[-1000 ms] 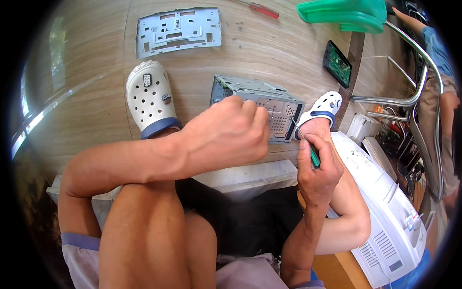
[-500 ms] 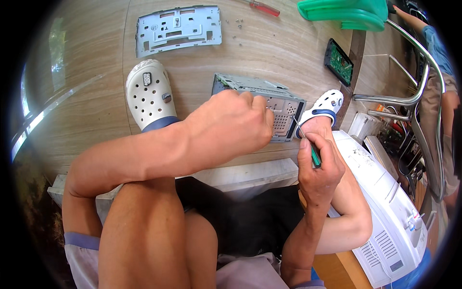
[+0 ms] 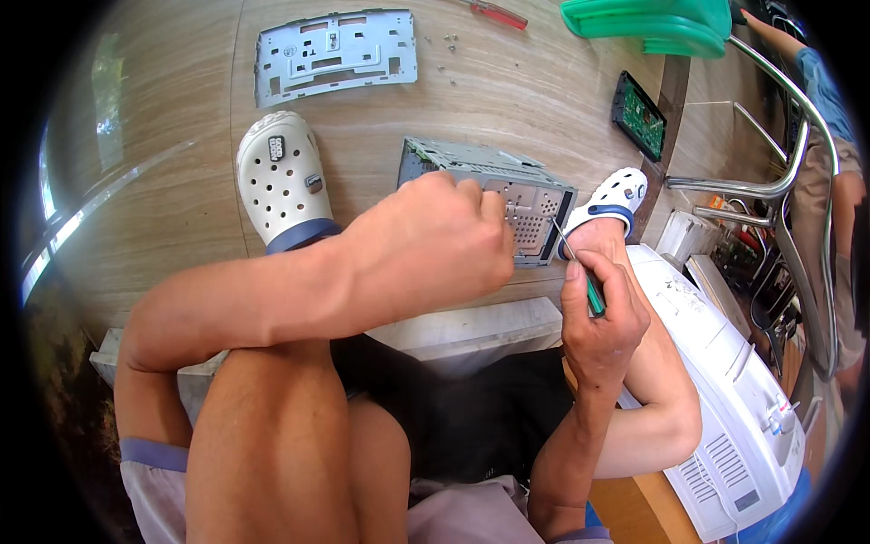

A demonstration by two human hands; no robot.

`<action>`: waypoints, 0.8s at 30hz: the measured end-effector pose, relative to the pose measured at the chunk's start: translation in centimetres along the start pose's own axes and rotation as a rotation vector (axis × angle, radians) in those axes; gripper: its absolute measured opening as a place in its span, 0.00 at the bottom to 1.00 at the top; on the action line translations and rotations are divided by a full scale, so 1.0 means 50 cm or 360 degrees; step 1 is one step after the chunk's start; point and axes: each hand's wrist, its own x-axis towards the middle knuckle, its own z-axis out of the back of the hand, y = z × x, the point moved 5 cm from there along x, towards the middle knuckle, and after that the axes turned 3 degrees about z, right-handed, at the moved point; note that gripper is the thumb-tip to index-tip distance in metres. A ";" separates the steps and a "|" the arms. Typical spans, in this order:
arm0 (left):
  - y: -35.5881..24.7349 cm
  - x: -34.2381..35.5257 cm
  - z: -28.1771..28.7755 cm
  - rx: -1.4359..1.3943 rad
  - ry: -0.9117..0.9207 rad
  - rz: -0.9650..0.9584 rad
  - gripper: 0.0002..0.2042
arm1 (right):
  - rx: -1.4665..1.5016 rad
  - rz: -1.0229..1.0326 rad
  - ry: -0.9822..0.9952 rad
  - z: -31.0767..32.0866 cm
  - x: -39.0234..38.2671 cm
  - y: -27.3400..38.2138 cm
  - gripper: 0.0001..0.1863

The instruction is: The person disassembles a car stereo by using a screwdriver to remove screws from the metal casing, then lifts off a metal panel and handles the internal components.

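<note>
Tiled floor (image 3: 526, 109) | right fingers (image 3: 611, 276) grip screwdriver (image 3: 594, 297) (tip at metal case (image 3: 544, 201)) | left fingers (image 3: 495, 238) curled, grip unclear

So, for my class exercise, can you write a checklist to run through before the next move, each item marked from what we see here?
1. Green screwdriver gripped in the right hand: ok.
2. Its tip seated on a screw: cannot tell; it points at the box near its right edge, too small to see.
3. Left hand steadying the box: cannot tell; the closed fist hides its fingertips.
4. Loose screws gathered in a container: not ok, scattered on the floor.
5. Plate apart from the box: ok.
</note>
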 end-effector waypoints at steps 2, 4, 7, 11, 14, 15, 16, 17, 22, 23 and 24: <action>-0.010 0.000 -0.001 0.0083 0.0068 -0.0078 0.05 | 0.0000 -0.0007 -0.0001 0.002 -0.001 0.000 0.08; -0.018 0.001 0.001 0.0159 0.0086 -0.0121 0.05 | 0.0010 -0.0044 -0.0004 0.005 -0.003 -0.003 0.08; -0.018 -0.009 -0.011 0.0238 0.0106 -0.0182 0.05 | -0.0005 -0.0051 0.0020 -0.005 -0.005 -0.007 0.08; -0.016 -0.010 -0.008 0.0286 0.0110 -0.0213 0.06 | 0.0010 -0.0064 0.0011 0.000 -0.008 -0.007 0.08; -0.015 -0.007 -0.005 0.0256 0.0133 -0.0223 0.06 | 0.0018 -0.0079 0.0003 0.000 -0.009 -0.009 0.08; -0.015 -0.007 -0.005 0.0256 0.0134 -0.0224 0.06 | 0.0024 -0.0074 -0.0007 -0.001 -0.010 -0.009 0.08; -0.016 -0.008 -0.006 0.0262 0.0140 -0.0237 0.06 | 0.0029 -0.0069 -0.0016 -0.001 -0.010 -0.009 0.08; -0.016 -0.008 -0.008 0.0267 0.0144 -0.0249 0.06 | 0.0030 -0.0069 -0.0016 -0.001 -0.009 -0.009 0.08; -0.013 -0.005 -0.014 0.0169 0.0070 -0.0227 0.06 | 0.0032 -0.0076 -0.0011 -0.002 -0.010 -0.011 0.08; -0.013 -0.006 -0.015 0.0177 0.0075 -0.0229 0.06 | 0.0031 -0.0078 -0.0011 -0.001 -0.010 -0.012 0.08; -0.012 -0.007 -0.016 0.0176 0.0075 -0.0231 0.06 | 0.0028 -0.0071 -0.0011 -0.001 -0.011 -0.013 0.08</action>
